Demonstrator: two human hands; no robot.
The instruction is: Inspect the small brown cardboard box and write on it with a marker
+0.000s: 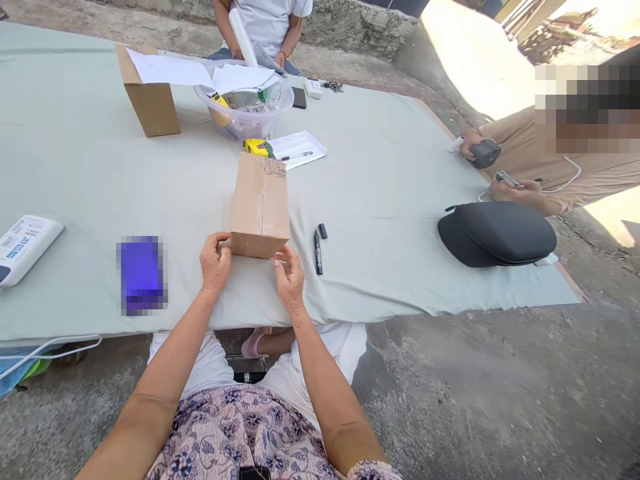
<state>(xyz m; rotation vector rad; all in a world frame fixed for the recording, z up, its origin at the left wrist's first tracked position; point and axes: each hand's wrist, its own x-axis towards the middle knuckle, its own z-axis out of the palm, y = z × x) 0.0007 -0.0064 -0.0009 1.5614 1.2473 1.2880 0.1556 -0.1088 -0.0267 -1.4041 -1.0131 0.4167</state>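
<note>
Closed brown cardboard box point(260, 203), lying lengthwise on green cloth

My left hand point(215, 261) and right hand point(289, 277) are bare, no rings or watch, forearms uncovered to the elbow. Below them I wear a floral top in pink and blue, white trousers, and a pink sandal point(251, 345)

a pale green cloth point(390, 200) is covering the rough concrete ground point(475, 400); a stone wall point(360, 27) is running behind, and hard sunlight is falling at right.
</note>
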